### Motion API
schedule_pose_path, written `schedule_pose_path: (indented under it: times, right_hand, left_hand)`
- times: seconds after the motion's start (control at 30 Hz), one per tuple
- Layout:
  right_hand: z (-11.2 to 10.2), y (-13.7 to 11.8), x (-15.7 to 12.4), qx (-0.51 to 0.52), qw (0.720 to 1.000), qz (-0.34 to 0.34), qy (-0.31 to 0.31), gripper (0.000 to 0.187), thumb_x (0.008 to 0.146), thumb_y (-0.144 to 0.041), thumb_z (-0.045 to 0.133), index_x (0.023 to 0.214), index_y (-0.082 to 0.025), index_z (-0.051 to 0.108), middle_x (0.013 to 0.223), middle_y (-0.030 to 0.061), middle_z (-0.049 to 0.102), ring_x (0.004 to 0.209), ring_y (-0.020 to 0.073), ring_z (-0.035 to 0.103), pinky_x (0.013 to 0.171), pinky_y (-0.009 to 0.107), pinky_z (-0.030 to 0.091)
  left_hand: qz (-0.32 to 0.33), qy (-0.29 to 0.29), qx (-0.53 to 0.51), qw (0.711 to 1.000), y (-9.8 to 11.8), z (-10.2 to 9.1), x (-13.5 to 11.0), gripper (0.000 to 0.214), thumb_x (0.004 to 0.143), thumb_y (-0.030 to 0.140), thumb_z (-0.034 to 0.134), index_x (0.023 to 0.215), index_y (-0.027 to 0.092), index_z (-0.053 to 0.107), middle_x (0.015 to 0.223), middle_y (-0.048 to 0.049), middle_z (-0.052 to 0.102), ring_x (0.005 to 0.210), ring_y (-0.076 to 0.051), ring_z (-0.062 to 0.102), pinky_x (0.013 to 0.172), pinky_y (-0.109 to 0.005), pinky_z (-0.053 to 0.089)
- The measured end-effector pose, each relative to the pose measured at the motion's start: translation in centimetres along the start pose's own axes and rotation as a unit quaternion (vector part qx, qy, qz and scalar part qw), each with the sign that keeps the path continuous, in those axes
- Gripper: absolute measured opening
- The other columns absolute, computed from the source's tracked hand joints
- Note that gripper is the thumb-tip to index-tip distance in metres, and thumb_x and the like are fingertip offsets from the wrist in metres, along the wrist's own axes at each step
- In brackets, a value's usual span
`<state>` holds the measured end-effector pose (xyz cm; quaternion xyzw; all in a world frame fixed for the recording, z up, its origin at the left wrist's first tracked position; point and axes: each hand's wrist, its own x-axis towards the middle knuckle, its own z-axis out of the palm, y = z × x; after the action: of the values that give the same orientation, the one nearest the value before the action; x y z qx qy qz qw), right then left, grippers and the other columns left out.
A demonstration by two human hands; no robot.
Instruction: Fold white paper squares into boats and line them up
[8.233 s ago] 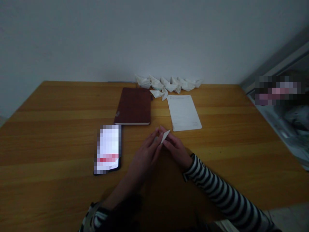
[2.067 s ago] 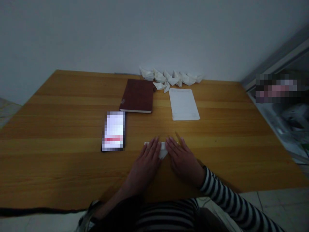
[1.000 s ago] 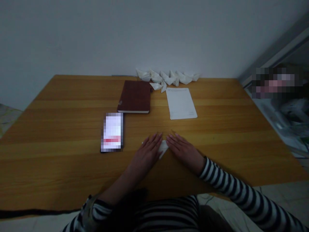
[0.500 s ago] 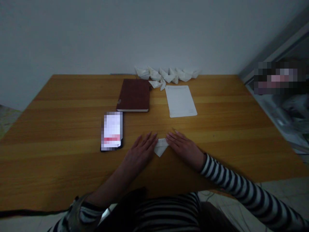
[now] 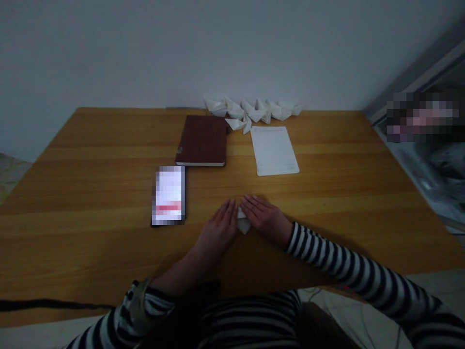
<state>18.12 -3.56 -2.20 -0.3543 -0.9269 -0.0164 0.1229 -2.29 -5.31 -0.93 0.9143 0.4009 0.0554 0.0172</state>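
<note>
A small folded white paper lies on the wooden table near its front edge. My left hand rests flat on the paper's left side, fingers stretched out. My right hand lies flat on its right side, fingertips over the paper's top edge. Only a small pointed part of the paper shows between the two hands. Both sleeves are black-and-white striped.
A phone with a lit screen lies left of my hands. Farther back are a dark red notebook, a lined white sheet, and several folded paper shapes along the wall. Clutter lies beyond the table's right edge.
Earlier I held the folded paper up between my fingertips; it now lies on the table. In the last half second my hands closed in over it, covering more of it.
</note>
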Motion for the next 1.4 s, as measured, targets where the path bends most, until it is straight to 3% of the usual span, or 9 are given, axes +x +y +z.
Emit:
schedule_pose_path:
  times: [0.27,0.6,0.8,0.87,0.97,1.1,1.17,1.27,1.4]
  right_hand:
    - [-0.7,0.1,-0.7,-0.012,0.999,-0.017,-0.048,0.041,0.095,-0.007,0.044,0.134,0.0,0.057,0.14,0.0242,0.057,0.135,0.0299,0.052,0.114,0.047,0.043]
    - [-1.9,0.5,-2.0,-0.003,0.998,-0.008,-0.064,0.042,0.094,-0.007,0.047,0.134,-0.001,0.057,0.14,0.0225,0.058,0.135,0.0293,0.051,0.114,0.047,0.043]
    - [-1.7,-0.2,-2.7,0.019,0.998,0.025,-0.052,0.046,0.094,-0.005,0.044,0.14,-0.005,0.052,0.147,0.0198,0.052,0.142,0.0273,0.043,0.116,0.047,0.042]
    - [-1.5,-0.5,-2.9,0.023,0.998,0.039,-0.048,0.048,0.094,-0.004,0.043,0.142,-0.004,0.049,0.149,0.0198,0.05,0.144,0.028,0.041,0.116,0.047,0.041]
    - [-1.2,-0.6,-3.4,0.053,0.996,0.053,-0.04,0.052,0.094,-0.003,0.042,0.145,-0.005,0.044,0.152,0.0184,0.045,0.147,0.0272,0.034,0.118,0.048,0.039]
    - [-1.1,-0.5,-3.9,0.13,0.989,0.066,-0.014,0.053,0.092,-0.003,0.042,0.144,-0.01,0.048,0.153,0.0161,0.045,0.15,0.024,0.029,0.119,0.051,0.036]
    - [-1.4,-0.3,-3.6,0.179,0.98,0.081,0.01,0.046,0.092,-0.008,0.046,0.137,-0.011,0.055,0.149,0.0156,0.05,0.147,0.0241,0.035,0.117,0.05,0.038]
    - [-2.2,0.3,-2.1,0.246,0.96,0.13,0.042,0.032,0.095,-0.02,0.055,0.125,-0.015,0.065,0.13,0.0125,0.067,0.125,0.0218,0.059,0.106,0.043,0.049]
    - [-3.0,1.8,0.5,0.261,0.955,0.14,-0.017,0.025,0.085,-0.031,0.074,0.106,-0.017,0.069,0.102,0.0081,0.072,0.098,0.021,0.065,0.086,0.036,0.052]
  left_hand:
    - [-0.035,-0.026,0.081,0.996,-0.2,-0.3,-1.0,0.05,0.091,0.001,0.03,0.134,-0.005,0.054,0.141,-0.0289,0.053,0.137,-0.033,0.047,0.108,-0.043,0.048]
    - [-0.068,-0.04,0.083,0.993,-0.3,0.0,-1.2,0.052,0.09,0.0,0.031,0.136,-0.008,0.051,0.142,-0.0316,0.05,0.138,-0.035,0.046,0.109,-0.047,0.046]
    - [-0.04,-0.026,0.005,0.999,-1.5,-2.4,-1.1,0.049,0.09,0.0,0.034,0.135,0.005,0.055,0.143,-0.0221,0.055,0.136,-0.03,0.05,0.111,-0.049,0.042]
    - [-0.068,-0.001,-0.048,0.997,-1.3,-3.3,0.2,0.045,0.093,0.004,0.039,0.136,0.008,0.052,0.136,-0.0209,0.059,0.124,-0.028,0.058,0.102,-0.045,0.049]
    - [-0.111,-0.034,-0.087,0.989,-0.6,-3.7,2.6,0.022,0.094,0.025,0.057,0.111,0.011,0.061,0.112,-0.0154,0.064,0.102,-0.028,0.062,0.086,-0.043,0.053]
    - [-0.143,-0.068,-0.139,0.977,-0.6,-2.8,4.0,0.018,0.087,0.027,0.069,0.093,0.013,0.058,0.099,-0.0101,0.062,0.091,-0.025,0.06,0.08,-0.038,0.051]
    - [-0.157,-0.072,-0.177,0.969,-0.7,-2.5,3.8,0.015,0.088,0.025,0.068,0.089,0.015,0.057,0.093,-0.0071,0.062,0.086,-0.023,0.06,0.076,-0.035,0.05]
    - [-0.171,-0.06,-0.201,0.963,-0.6,-2.3,2.9,0.012,0.089,0.023,0.066,0.087,0.016,0.056,0.091,-0.0056,0.061,0.086,-0.022,0.06,0.075,-0.033,0.049]
    - [-0.165,-0.028,-0.188,0.968,0.1,-2.0,2.0,0.012,0.089,0.023,0.066,0.089,0.017,0.056,0.095,-0.0059,0.058,0.092,-0.023,0.058,0.078,-0.035,0.049]
